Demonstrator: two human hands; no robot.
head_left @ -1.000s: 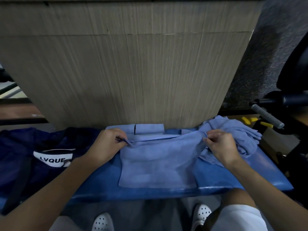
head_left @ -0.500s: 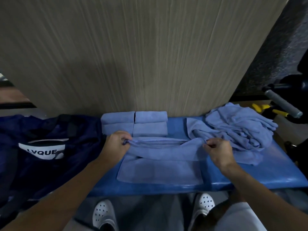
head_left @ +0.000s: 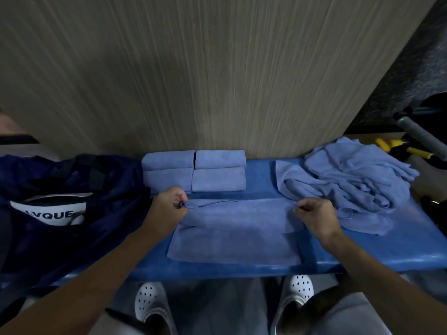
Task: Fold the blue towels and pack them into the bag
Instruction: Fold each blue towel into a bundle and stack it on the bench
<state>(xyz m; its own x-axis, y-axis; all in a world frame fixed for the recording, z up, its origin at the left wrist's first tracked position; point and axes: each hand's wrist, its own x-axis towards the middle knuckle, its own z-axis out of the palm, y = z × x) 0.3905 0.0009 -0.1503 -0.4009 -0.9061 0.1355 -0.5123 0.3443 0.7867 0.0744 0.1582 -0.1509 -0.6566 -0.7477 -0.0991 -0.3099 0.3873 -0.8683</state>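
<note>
A blue towel (head_left: 237, 228) lies spread on the blue bench (head_left: 362, 259), its far edge lifted and doubled toward me. My left hand (head_left: 169, 206) pinches its far left corner and my right hand (head_left: 314, 213) pinches its far right corner. Several folded blue towels (head_left: 194, 170) sit in a neat block against the wall, just beyond the hands. A heap of unfolded blue towels (head_left: 355, 175) rests at the right end of the bench. The dark navy bag (head_left: 72, 189), with a white label, slumps at the left.
A wood-grain wall panel (head_left: 217, 81) rises right behind the bench. At the far right are a grey handle (head_left: 420, 136) and yellow-handled tools (head_left: 406, 148). My white perforated shoes (head_left: 150, 303) stand on the floor below the bench's front edge.
Both hands have carried the towel's far edge toward me, so the fold now lies over its middle. The view has tilted down, which brings the folded block fully into sight.
</note>
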